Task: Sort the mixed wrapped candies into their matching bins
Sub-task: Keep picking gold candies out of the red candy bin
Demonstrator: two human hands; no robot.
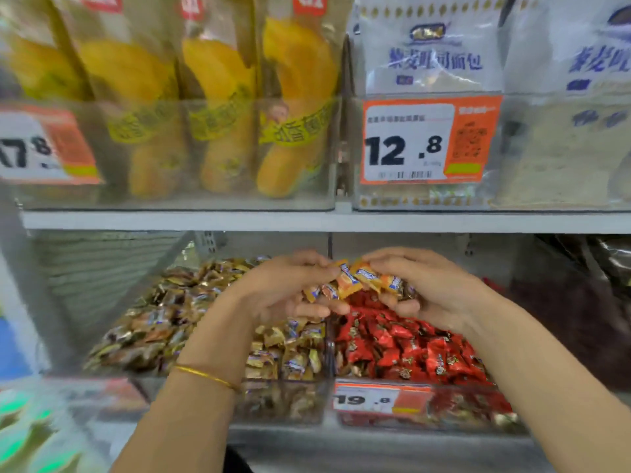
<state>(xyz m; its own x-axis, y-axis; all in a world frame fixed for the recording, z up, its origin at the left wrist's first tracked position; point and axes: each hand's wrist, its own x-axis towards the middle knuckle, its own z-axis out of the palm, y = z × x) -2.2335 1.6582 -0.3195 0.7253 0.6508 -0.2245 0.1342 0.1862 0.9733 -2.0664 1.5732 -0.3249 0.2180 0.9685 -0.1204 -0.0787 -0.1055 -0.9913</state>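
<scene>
1. Orange candies (355, 279) in shiny wrappers are sitting in a small bunch between the two hands, above the middle of the lower shelf.
2. The left hand (286, 288) is curling its fingers and pinching the left end of the bunch.
3. The right hand (426, 288) is cupping the right end, with its fingers bending round several pieces.
4. Both hands are hanging over the line where two clear bins are meeting.
5. The left bin (283, 401) is holding brown and gold candies (164, 322).
6. The right bin (461, 404) is holding red candies (409, 349), and a price tag (379, 399) reading 19.8 is sticking on its front wall.
7. A thin gold bracelet (205, 373) is lying round the left wrist.
8. On the upper shelf, yellow fruit packs (218, 97) are standing at the left, and white bags (433, 52) are standing at the right behind an orange tag (426, 139) showing 12.8.
</scene>
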